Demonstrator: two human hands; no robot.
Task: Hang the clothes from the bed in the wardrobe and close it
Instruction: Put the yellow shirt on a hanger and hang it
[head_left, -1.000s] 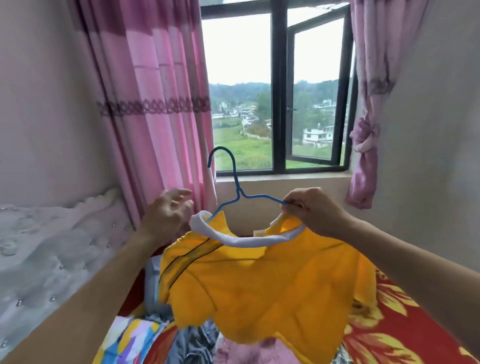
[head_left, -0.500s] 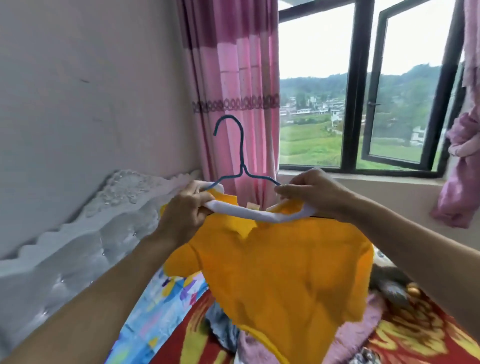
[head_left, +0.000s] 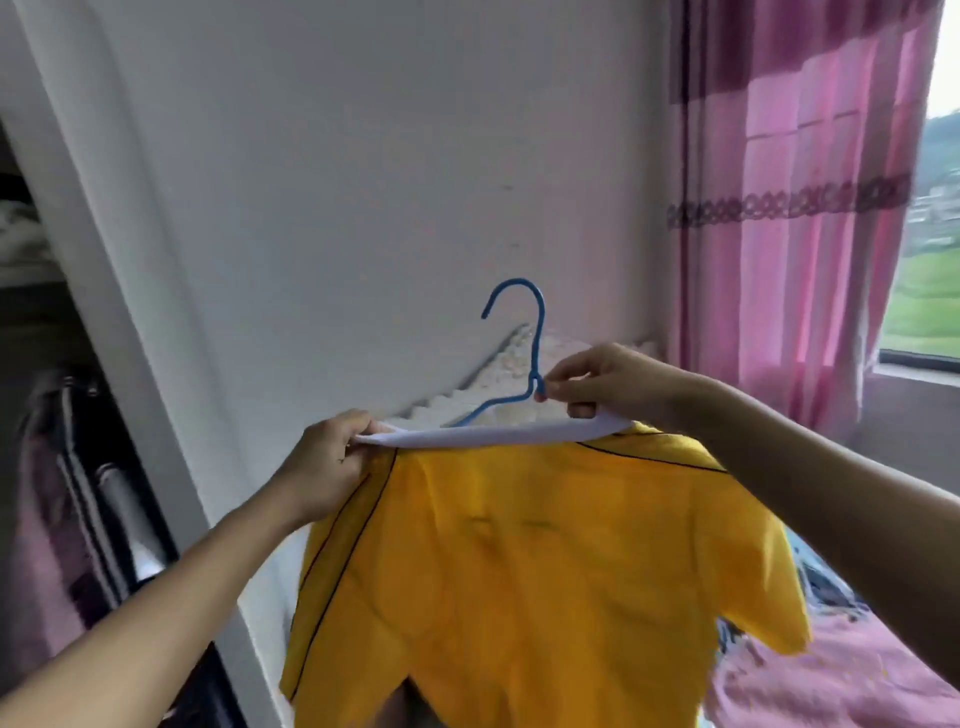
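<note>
A yellow shirt (head_left: 530, 561) with a white collar and thin black piping hangs on a blue wire hanger (head_left: 530, 338), held up in front of me. My left hand (head_left: 327, 462) grips the left end of the collar and the shoulder. My right hand (head_left: 608, 379) pinches the hanger's neck and holds the right end of the collar. The hook points up, free of any rail. At the far left the wardrobe (head_left: 57, 467) stands open, with dark and pink garments hanging inside, blurred.
The wardrobe's white frame (head_left: 119, 312) runs down the left beside a bare wall. The white padded headboard (head_left: 498, 384) shows behind the hanger. A pink curtain (head_left: 789, 208) and window are at the right. The bed (head_left: 831, 665) with pink cloth lies at the lower right.
The view has swung left from the window to the wall and the open wardrobe. The shirt on its hanger came along. My right hand has shifted from the collar to the hanger's neck.
</note>
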